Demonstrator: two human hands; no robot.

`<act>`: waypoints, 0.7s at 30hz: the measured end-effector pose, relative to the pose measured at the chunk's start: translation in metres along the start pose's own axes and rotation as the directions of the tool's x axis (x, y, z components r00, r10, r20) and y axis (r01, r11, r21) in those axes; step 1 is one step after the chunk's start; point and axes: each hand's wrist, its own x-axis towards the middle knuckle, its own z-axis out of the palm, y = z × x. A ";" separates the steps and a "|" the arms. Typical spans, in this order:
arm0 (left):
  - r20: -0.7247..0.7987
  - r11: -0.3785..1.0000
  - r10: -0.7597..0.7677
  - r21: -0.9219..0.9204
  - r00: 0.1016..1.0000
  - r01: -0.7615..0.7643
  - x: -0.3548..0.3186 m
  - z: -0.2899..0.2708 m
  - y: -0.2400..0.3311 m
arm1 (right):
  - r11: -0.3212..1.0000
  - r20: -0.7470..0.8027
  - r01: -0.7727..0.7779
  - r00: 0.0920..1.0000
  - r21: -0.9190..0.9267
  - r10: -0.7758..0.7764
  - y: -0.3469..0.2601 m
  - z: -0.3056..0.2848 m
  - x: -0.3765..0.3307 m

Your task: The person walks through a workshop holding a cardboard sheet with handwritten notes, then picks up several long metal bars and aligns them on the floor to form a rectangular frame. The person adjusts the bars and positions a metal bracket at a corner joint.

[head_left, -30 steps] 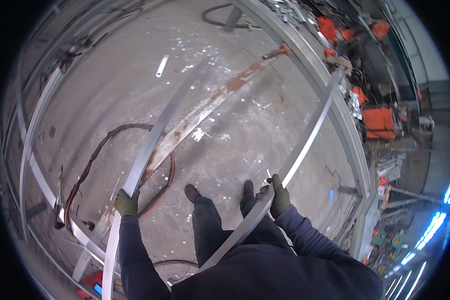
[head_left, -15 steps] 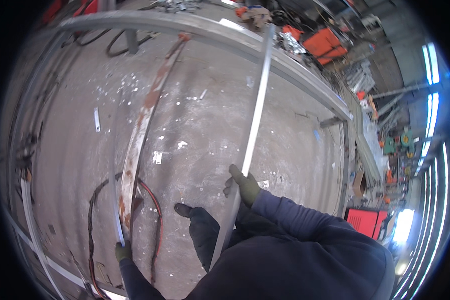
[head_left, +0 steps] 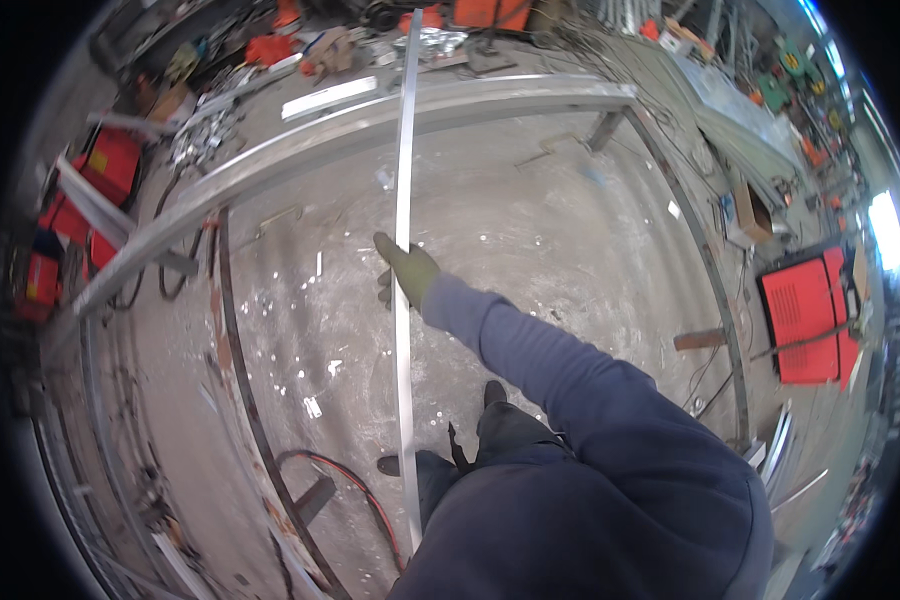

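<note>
My right hand, in an olive-green glove, is closed around a long, straight silver metal bar. The bar runs from my body away over the far beam of a metal frame. Whether the bar rests on that beam or passes above it, I cannot tell. My left hand is out of view. To the left, a dark rusty crossbar of the frame stretches toward the far beam, and a thin pale strip shows beside it.
Red machines stand at the right and far left. A black-and-red cable curves over the floor near my feet. Small metal scraps lie on the concrete. A cardboard box and stacked material are at the far right.
My view has turned and shifted to the right. My right arm is stretched farther out, still gripping the bar. My left hand, earlier holding a thin strip at lower left, has left the picture.
</note>
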 end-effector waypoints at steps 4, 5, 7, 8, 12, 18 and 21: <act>-0.034 0.969 0.183 0.175 0.983 -0.174 -0.098 0.076 0.197 | 0.997 -0.140 0.037 0.990 0.069 -0.027 -0.093 -0.185 0.026; -0.018 0.950 0.226 0.225 0.974 -0.216 -0.117 0.093 0.242 | 0.993 -0.194 0.046 0.981 0.104 -0.025 -0.112 -0.233 0.028; 0.039 0.901 0.294 0.322 0.955 -0.290 -0.148 0.124 0.326 | 0.969 -0.256 0.076 0.967 0.237 -0.013 -0.137 -0.337 0.029; 0.072 0.873 0.321 0.364 0.944 -0.324 -0.159 0.139 0.361 | 0.954 -0.309 0.097 0.951 0.285 -0.004 -0.148 -0.383 0.025; 0.236 0.725 0.386 0.520 0.892 -0.451 -0.174 0.194 0.512 | 0.843 -0.501 0.224 0.863 0.489 0.061 -0.149 -0.580 0.013; 0.477 0.460 0.289 0.691 0.830 -0.557 -0.099 0.300 0.730 | 0.648 -0.708 0.457 0.681 0.610 0.187 -0.094 -0.803 -0.039; 0.477 -0.014 0.353 0.863 0.805 -0.505 -0.044 0.366 0.854 | 0.533 -0.777 0.581 0.561 0.616 0.286 -0.058 -0.874 -0.061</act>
